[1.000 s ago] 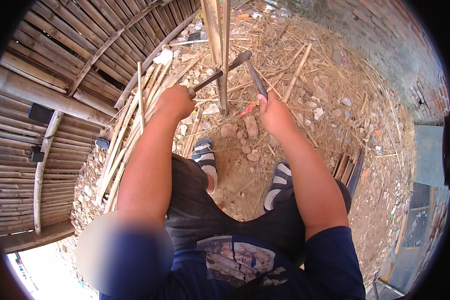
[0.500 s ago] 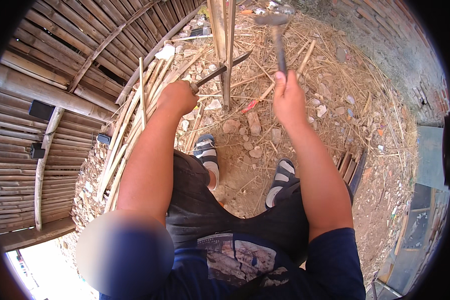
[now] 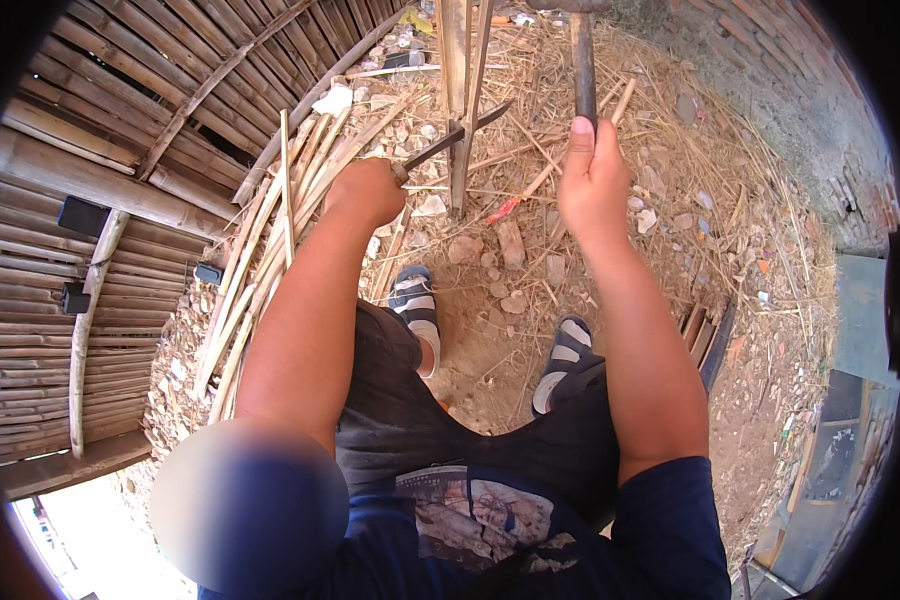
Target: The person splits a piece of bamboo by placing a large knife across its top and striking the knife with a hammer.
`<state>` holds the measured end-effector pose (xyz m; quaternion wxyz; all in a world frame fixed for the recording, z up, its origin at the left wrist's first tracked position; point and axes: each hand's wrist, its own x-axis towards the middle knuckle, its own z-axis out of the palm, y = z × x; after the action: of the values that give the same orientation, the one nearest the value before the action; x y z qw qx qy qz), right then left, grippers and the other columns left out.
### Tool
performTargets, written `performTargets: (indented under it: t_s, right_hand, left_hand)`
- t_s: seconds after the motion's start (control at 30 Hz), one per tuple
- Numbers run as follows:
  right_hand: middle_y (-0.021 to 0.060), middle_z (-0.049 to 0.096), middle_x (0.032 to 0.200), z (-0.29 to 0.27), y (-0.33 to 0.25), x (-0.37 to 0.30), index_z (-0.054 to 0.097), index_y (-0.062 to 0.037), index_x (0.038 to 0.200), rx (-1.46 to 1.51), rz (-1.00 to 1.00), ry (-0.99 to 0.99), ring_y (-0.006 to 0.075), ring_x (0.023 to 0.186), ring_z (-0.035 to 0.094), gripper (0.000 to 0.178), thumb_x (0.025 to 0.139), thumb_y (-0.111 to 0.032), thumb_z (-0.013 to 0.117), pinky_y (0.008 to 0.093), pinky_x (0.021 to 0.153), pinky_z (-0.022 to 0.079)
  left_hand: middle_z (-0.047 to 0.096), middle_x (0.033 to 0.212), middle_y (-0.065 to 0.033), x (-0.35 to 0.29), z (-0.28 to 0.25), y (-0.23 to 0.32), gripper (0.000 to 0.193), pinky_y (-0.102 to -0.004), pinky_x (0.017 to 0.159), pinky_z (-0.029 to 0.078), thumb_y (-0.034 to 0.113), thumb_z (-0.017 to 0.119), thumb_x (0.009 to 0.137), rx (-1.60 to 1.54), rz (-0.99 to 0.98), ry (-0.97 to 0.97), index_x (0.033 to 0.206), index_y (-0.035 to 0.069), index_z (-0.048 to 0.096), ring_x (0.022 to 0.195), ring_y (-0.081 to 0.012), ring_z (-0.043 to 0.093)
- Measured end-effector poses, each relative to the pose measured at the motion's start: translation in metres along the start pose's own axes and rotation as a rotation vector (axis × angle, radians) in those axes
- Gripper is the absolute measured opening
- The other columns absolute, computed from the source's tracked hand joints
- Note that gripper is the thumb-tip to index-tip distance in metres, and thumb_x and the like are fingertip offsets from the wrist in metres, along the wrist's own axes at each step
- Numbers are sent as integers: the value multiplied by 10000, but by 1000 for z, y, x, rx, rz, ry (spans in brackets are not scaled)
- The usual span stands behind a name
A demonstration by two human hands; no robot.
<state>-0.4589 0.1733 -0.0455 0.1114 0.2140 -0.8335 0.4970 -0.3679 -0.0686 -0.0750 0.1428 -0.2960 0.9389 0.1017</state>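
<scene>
My left hand (image 3: pixel 367 193) is closed round the handle of a long-bladed knife (image 3: pixel 432 151). Its dark blade passes through an upright bamboo pole (image 3: pixel 454 75), whose lower part is parted into strips on either side of the blade. In my right hand (image 3: pixel 595 185) is a hammer (image 3: pixel 583 70), gripped by its dark handle with the thumb along it. The hammer's head is raised at the top edge of the view, partly cut off, to the right of the pole and apart from it. The pole's upper end is out of view.
A pile of split bamboo strips (image 3: pixel 260 255) lies on the left, by a bamboo slat wall (image 3: pixel 45 350). Stones, straw and bits of litter cover the dirt floor (image 3: pixel 470 330). A brick wall (image 3: pixel 785 90) stands at the far right. My sandalled feet (image 3: pixel 415 300) are below the pole.
My right hand and the hammer have risen farther away and slightly right. My left hand, the knife and the pole have shifted a little to the right.
</scene>
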Motion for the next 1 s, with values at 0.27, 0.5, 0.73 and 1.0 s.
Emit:
performTargets:
  t_s: [0.27,0.5,0.73,1.0]
  right_hand:
    - [196,694,818,26,38,-15,606,-9,1126,-321,290,-492,396,745,681,457,1098,-428,426,488,727,525]
    - [162,677,765,-5,3,13,573,-12,988,17,206,-87,348,715,686,471,1103,-439,412,472,656,508]
    - [177,681,803,35,50,-23,585,-31,1105,-439,255,-458,380,784,695,454,1095,-451,415,510,736,526]
    - [188,693,814,7,16,15,594,-25,1043,-49,150,-89,381,764,685,471,1096,-457,413,508,722,512]
  left_hand:
    - [727,1133,-192,4,6,-10,406,-451,949,540,379,721,901,-52,-21,-16,1130,44,704,1089,-365,689]
    - [735,1093,-205,16,21,-14,393,-456,929,549,371,724,896,-38,17,39,1102,37,723,1060,-373,696]
    - [713,1259,-162,12,12,-4,372,-434,971,561,281,699,905,-5,-23,-46,1219,84,728,1169,-311,690]
    - [719,1154,-167,29,34,-12,438,-441,956,542,431,726,892,-32,23,-1,1134,67,723,1096,-348,683]
